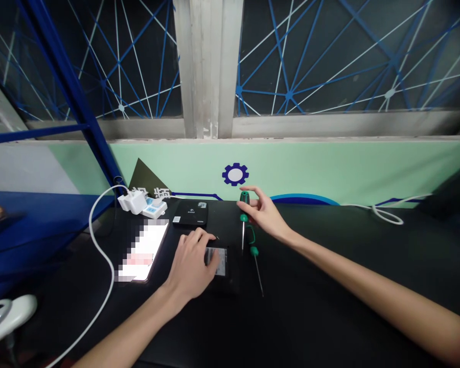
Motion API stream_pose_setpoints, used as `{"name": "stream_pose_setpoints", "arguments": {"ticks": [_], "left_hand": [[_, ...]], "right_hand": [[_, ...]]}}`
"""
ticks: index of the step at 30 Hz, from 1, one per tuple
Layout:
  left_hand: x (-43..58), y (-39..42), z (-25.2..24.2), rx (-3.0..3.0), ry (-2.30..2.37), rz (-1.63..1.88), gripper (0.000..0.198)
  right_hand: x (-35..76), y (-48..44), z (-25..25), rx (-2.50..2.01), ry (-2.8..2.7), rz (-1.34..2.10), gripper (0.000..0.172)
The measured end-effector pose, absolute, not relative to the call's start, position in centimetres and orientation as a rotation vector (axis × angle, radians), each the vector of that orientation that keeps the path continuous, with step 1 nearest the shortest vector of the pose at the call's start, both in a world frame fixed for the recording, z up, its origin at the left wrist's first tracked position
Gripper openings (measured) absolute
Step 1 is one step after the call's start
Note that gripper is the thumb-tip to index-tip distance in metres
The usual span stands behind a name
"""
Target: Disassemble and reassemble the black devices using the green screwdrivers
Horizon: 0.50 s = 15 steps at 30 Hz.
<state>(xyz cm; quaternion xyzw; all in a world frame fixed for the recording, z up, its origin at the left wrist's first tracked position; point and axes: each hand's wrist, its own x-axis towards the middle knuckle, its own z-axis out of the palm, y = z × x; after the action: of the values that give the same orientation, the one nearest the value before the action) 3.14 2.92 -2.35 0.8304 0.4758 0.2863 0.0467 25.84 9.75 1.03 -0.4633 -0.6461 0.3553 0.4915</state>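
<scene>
over the black table point(329, 276), the left hand point(189, 266) cups a dark labelled box point(220, 263), can't tell if it's gripping; right hand point(264, 212) open wide, just beside a green screwdriver point(244, 199), and a clumsy brush could roll it into the thinner screwdriver point(254, 251).

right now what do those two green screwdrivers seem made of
The upper screwdriver and lower screwdriver seem to have glossy green moulded plastic handles, going by their shine; the thin shafts look like steel from their pale gleam, though hard to confirm.
</scene>
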Motion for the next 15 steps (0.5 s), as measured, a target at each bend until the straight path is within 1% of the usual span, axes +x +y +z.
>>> {"name": "stream_pose_setpoints", "arguments": {"ticks": [3,5,8,15], "left_hand": [[3.1,3.0,-2.3,2.545,1.472,0.861,0.019],[3.2,3.1,-2.3,2.547,1.478,0.863,0.019],[3.2,3.3,-2.3,2.540,1.484,0.872,0.018],[2.6,3.8,-1.8,2.564,1.559,0.895,0.013]], "right_hand": [[26.0,9.8,0.8,-1.235,-1.784,0.746,0.030],[25.9,9.8,0.6,-1.317,-1.892,0.643,0.025],[25.5,9.6,0.3,-1.447,-1.981,0.490,0.020],[24.6,8.9,-0.8,-1.616,-2.112,0.172,0.019]]}}
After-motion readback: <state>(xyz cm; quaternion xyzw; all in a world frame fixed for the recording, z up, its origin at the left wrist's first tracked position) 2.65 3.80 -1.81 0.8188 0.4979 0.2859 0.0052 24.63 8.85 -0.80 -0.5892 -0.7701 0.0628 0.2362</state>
